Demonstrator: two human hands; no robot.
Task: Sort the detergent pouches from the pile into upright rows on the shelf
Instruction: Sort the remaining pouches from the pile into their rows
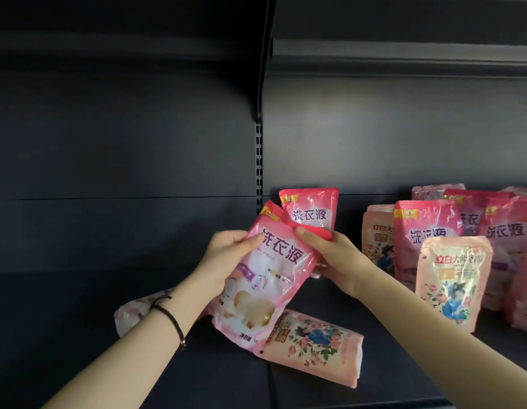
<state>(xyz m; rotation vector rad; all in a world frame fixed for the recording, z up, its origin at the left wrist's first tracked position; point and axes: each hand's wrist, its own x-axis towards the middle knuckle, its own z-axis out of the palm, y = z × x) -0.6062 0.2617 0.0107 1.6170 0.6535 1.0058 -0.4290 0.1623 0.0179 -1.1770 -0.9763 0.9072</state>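
Both hands' fingers (pixel 308 232) curled round tilted pink pouch (pixel 265 278).

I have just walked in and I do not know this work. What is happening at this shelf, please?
A person holds a pink pouch tilted above the shelf. The left hand grips its left edge and the right hand pinches its top right corner. A second pink pouch shows upright behind it, base hidden. A group of pouches stands at the right. A floral pouch lies flat below, not yet sorted.
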